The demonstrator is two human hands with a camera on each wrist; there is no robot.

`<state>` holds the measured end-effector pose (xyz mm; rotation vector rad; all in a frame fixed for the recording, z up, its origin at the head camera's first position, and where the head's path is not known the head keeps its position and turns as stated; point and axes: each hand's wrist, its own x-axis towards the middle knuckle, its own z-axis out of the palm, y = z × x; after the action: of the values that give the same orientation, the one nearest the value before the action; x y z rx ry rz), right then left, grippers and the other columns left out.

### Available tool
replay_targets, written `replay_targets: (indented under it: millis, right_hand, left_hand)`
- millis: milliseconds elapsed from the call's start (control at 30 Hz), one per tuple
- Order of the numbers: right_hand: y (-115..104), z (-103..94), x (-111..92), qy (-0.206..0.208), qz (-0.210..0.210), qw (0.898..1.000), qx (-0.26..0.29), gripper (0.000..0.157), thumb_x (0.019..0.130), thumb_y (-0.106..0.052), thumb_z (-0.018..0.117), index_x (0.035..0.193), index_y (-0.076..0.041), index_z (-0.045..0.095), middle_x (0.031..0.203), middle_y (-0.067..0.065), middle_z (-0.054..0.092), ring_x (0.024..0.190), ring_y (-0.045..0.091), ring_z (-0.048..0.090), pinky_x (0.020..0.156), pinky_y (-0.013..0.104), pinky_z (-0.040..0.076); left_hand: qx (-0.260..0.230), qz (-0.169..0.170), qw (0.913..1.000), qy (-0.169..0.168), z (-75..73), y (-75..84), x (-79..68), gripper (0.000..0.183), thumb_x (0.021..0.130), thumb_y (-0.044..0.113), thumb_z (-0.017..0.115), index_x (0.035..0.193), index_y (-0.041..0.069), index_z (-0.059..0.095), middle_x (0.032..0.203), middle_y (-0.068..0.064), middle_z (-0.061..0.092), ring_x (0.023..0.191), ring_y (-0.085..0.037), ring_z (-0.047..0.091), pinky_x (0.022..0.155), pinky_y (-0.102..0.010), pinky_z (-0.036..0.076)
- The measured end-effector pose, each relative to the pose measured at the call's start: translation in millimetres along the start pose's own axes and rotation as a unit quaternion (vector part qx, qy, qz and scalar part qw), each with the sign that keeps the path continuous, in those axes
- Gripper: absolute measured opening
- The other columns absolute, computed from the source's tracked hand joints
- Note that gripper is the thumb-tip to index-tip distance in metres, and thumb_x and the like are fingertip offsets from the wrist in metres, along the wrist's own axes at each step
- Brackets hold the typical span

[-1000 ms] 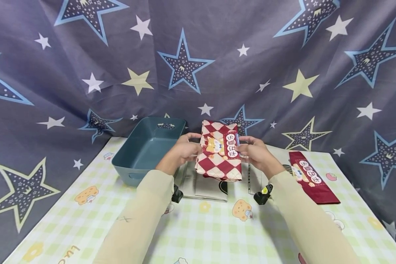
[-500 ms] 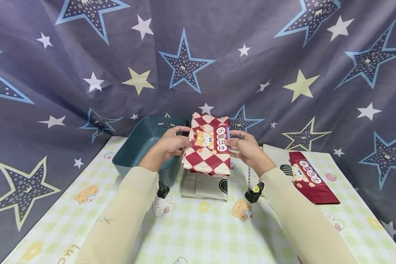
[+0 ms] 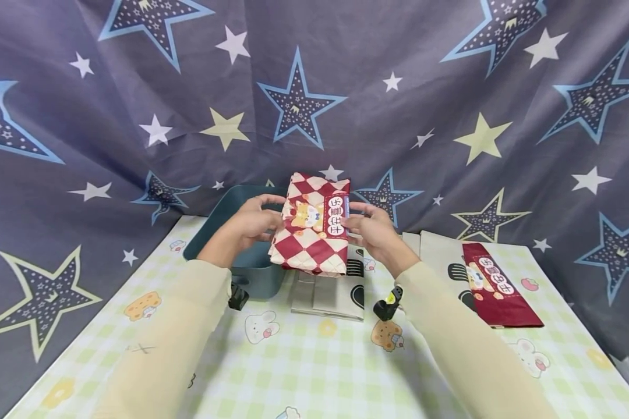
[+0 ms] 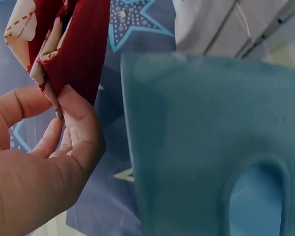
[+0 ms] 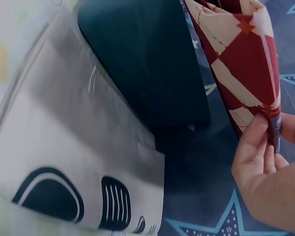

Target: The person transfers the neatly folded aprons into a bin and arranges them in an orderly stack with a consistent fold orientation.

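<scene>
Held in the air just right of the teal bin [image 3: 225,233], the checkered bag [image 3: 311,233] (pinched only at its side edges by left hand [image 3: 248,224] and right hand [image 3: 369,230]) could slip free or sag.

checkered bag [image 3: 313,231] | red-and-cream diamonds, cartoon label; flat, upright, tilted; held aloft beside teal bin

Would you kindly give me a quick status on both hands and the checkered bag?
Left hand and right hand pinch the checkered bag by its sides. Bag held up beside the teal bin. Nothing between them.
</scene>
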<state>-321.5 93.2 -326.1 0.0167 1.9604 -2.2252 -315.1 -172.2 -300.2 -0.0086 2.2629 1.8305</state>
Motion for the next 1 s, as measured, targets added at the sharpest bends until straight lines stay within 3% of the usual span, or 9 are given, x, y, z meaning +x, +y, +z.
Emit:
replay_targets:
  millis: [200, 600, 833, 1000]
  right_hand:
    - [-0.1, 18.6, 3.1, 0.003, -0.004, 1.000, 0.009, 0.052, 0.095, 0.001, 0.067, 0.144, -0.010, 0.053, 0.132, 0.015, 0.059, 0.111, 0.029, 0.064, 0.093, 0.042, 0.056]
    - [9.1, 62.5, 13.8, 0.013, -0.006, 0.999, 0.051, 0.047, 0.093, 0.002, 0.069, 0.138, -0.007, 0.058, 0.117, 0.015, 0.065, 0.095, 0.023, 0.065, 0.078, 0.034, 0.057]
    - [11.7, 85.7, 23.5, 0.010, -0.003, 0.998, 0.064, 0.047, 0.093, 0.001, 0.070, 0.138, -0.007, 0.058, 0.117, 0.015, 0.065, 0.093, 0.021, 0.066, 0.075, 0.031, 0.058]
    - [14.8, 99.7, 28.2, 0.010, 0.002, 0.997, 0.081, 0.046, 0.093, 0.002, 0.069, 0.137, -0.004, 0.059, 0.114, 0.014, 0.065, 0.092, 0.021, 0.066, 0.073, 0.031, 0.058]
  left_hand:
    - [0.007, 0.000, 1.0000, 0.004, -16.8, 0.8, -4.9, 0.067, 0.092, -0.001, 0.062, 0.153, 0.016, 0.038, 0.136, -0.017, 0.054, 0.110, -0.030, 0.063, 0.082, -0.038, 0.060]
    - [-0.004, -0.013, 0.9999, 0.000, -58.3, -5.3, -13.0, 0.069, 0.097, 0.004, 0.062, 0.159, 0.016, 0.035, 0.142, -0.018, 0.053, 0.104, -0.021, 0.065, 0.083, -0.036, 0.058]
    - [0.006, -0.011, 0.9998, 0.013, -79.0, -10.0, -10.9, 0.069, 0.098, 0.003, 0.060, 0.160, 0.020, 0.033, 0.149, -0.016, 0.049, 0.111, -0.024, 0.061, 0.084, -0.036, 0.056]
    - [0.013, -0.014, 0.9997, 0.017, -92.0, -14.4, -8.8, 0.072, 0.099, 0.004, 0.058, 0.162, 0.021, 0.029, 0.149, -0.017, 0.048, 0.107, -0.021, 0.063, 0.085, -0.035, 0.055]
